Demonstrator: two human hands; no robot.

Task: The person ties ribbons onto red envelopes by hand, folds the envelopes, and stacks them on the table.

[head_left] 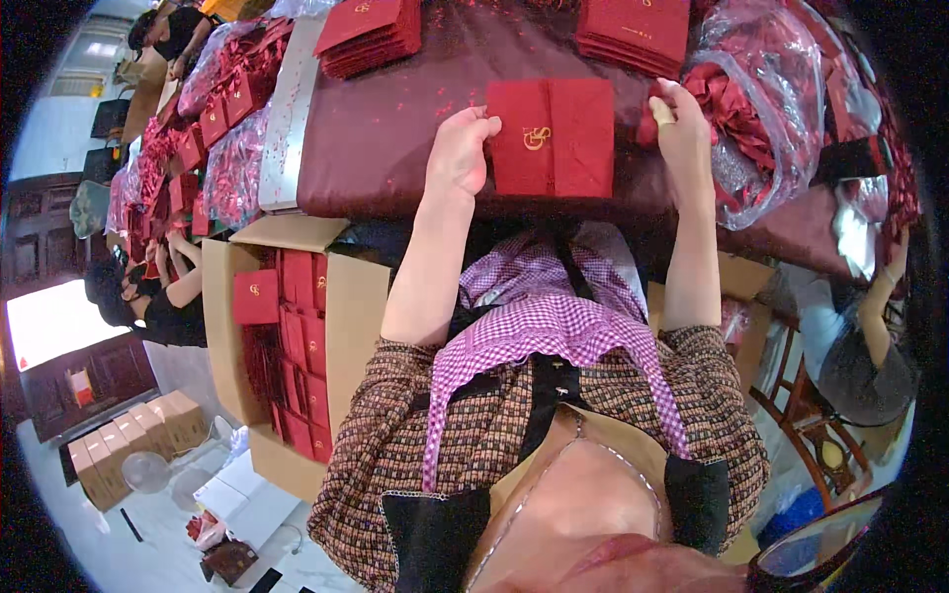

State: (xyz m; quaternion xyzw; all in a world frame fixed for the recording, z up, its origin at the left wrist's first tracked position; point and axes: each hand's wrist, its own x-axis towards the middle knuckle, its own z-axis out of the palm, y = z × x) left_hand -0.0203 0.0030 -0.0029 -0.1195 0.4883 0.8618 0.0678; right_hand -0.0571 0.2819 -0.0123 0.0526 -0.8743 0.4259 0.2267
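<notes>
Nearest, at 8 o'clock: cardboard box (341,326) standing open beside the lap, taking red folders (297,346) packed upright on edge, likely for close stacking.

At centre, 12 o'clock: red folded card (552,138) lying flat on the dark red table (386,148), gold emblem facing up, being steadied from both sides.

Left hand (460,153) pressing on the card's left edge, fingers curled over it, pinning rather than lifting.

Right hand (682,128) pinching at the card's right edge, fingers closing on it beside a clear plastic bag (761,109) holding red tassels, kept within easy reach.

Farther, at 11 and 1 o'clock: two stacks of red cards (371,35) sitting at the table's far edge.

At 10 and 3 o'clock: other people working alongside.
</notes>
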